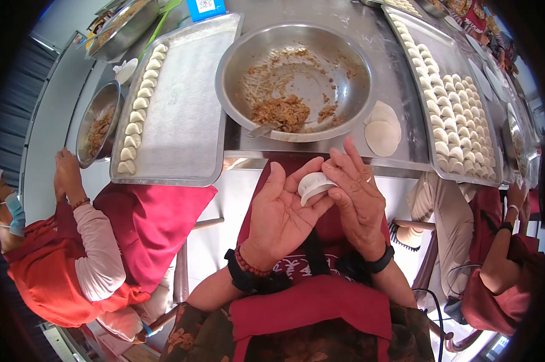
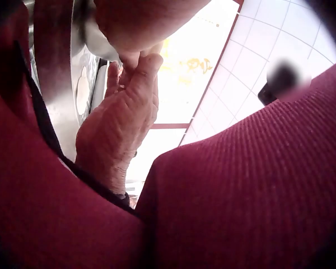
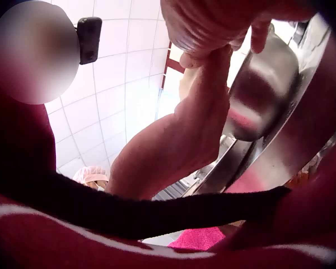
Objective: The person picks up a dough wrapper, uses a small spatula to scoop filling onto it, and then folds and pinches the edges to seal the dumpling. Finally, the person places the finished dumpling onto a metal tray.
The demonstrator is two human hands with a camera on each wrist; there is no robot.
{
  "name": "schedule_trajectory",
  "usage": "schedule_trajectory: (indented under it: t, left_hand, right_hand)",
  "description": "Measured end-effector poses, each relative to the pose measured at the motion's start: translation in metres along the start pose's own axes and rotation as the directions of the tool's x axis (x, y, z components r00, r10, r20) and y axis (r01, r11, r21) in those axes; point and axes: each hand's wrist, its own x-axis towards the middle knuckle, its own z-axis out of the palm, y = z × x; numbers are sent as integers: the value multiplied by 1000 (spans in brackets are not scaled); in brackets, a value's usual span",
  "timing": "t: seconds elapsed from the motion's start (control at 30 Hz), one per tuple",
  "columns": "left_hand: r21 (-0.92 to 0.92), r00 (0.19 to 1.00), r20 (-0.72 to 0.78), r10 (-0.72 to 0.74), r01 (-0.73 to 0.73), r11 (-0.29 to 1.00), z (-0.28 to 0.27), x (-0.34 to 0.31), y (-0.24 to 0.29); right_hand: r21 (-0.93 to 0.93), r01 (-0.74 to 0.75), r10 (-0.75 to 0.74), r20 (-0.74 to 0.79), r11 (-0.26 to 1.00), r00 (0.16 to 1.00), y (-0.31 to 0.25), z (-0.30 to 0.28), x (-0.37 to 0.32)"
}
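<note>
evidently at the sealing stage: cradling a half-folded dumpling [image 1: 313, 186] on the upturned left hand [image 1: 278, 214], palm wide and fingers only loosely curved beneath, while pinching its seam between thumb and forefinger of the right hand [image 1: 357, 193], other fingers fanned upward. held low over the red apron [image 1: 312, 308], just near of the table [image 1: 393, 66] edge, below the big steel bowl [image 1: 352, 78].

calls next, by the look of it, for small even pinches along whatever rim remains unsealed, firm enough to bond the dough yet gentle enough not to split the belly or squeeze stuffing out.

soft, pale, matte dough; plump crescent shape. round flat wrappers [image 1: 382, 128] stacked on the table just right of the bowl, thin and limp. shredded brownish filling [image 1: 283, 111] clumped in the near part of the bowl, crumbly, with streaks across dull scratched metal. at the right, a shallow steel right tray [image 1: 441, 54] packed with rows of finished dumplings [image 1: 459, 114]; at the left, a matching left tray [image 1: 182, 114] bearing one column along its left edge, otherwise lined with something pale, cloth or paper, hard to tell.
</note>
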Motion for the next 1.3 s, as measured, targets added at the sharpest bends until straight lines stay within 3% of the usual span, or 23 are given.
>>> schedule_trajectory:
  t: [0.03, 0.1, 0.17, 0.37, 0.5, 0.57, 0.8, 0.87, 0.9, 0.97, 1.07, 1.17, 1.3]
  left_hand:
    - [24, 1000, 9, -2, 2, 1000, -1, 0, 0]
    - [69, 1000, 27, 0, -2, 998, 1, 1, 2]
    - [182, 997, -74, 30, -16, 983, 15, 0, -1]
    - [285, 988, -152, -35, 78, 955, 16, -4, 2]
    - [313, 985, -106, -134, 161, 936, 7, -5, 3]
    - [354, 981, -169, -93, 148, 924, 12, -6, 2]
    - [385, 969, -217, -117, 195, 902, 11, -6, 2]
    - [366, 975, -142, -169, 210, 906, -2, -5, 6]
    - [357, 976, -104, -193, 217, 908, -3, -4, 7]
    - [364, 969, -197, -150, 215, 906, 4, -6, 5]
    - [362, 957, -238, -168, 248, 899, 12, -5, 4]
    - [347, 951, -244, -192, 271, 898, 14, -4, 5]
    - [308, 942, -273, -193, 276, 911, 12, -4, 6]
  right_hand:
    - [2, -1, 1, -4, 1000, 1000, 0, 1, 0]
    - [229, -219, 238, -60, 949, 969, -11, 1, 1]
    - [296, -301, 331, -59, 907, 942, -14, 0, 1]
    - [85, -148, 139, 105, 985, 985, -5, -9, 1]
    - [-11, -15, 17, 273, 1000, 962, -12, -12, 8]
    - [-44, 28, -12, 342, 999, 939, -15, -14, 11]
    - [57, 9, -28, 350, 998, 937, -6, -8, 8]
    - [33, 9, -20, 343, 999, 939, -5, -8, 6]
    - [106, -64, 26, 325, 992, 945, -7, -9, 6]
    - [254, -205, 125, 299, 945, 946, -12, -10, 5]
    - [276, -303, 226, 279, 912, 933, 0, -16, 1]
    - [430, -449, 373, 254, 783, 893, 2, -15, -7]
    - [411, -512, 405, 322, 754, 856, 0, -16, -9]
